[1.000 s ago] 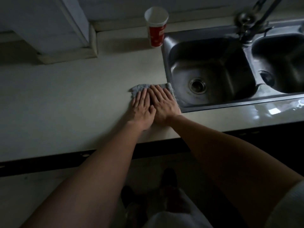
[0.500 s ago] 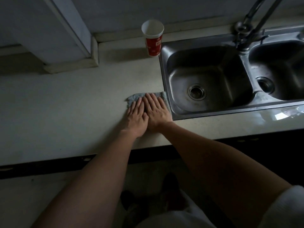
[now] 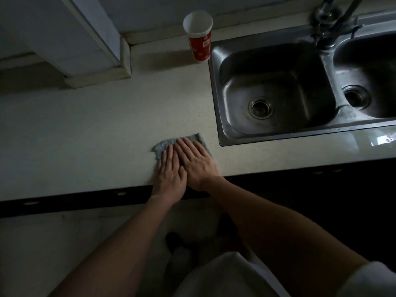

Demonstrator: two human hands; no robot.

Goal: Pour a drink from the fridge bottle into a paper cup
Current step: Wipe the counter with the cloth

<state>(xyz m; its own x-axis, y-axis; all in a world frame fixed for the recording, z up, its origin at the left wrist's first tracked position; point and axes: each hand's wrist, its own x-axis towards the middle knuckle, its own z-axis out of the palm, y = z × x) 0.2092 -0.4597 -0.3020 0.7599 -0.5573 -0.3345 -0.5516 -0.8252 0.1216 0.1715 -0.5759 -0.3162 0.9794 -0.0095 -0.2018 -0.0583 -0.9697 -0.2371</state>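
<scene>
Head view: at twelve o'clock the red-and-white paper cup (image 3: 199, 37) stood upright, contents unclear to me; left hand (image 3: 170, 174) and right hand (image 3: 198, 166) pressed straight-fingered on the cloth (image 3: 164, 145).

The room was dim. A pale speckled counter (image 3: 85, 136) ran below a grey wall (image 3: 246, 5). A steel double sink (image 3: 329, 67) was set into its right part, with a tap (image 3: 325, 13) behind the basins. A white boxed-in corner (image 3: 64, 28) met the counter at upper left. Beneath the counter's edge ran a dark strip (image 3: 85, 204), then a pale floor (image 3: 64, 243).
</scene>
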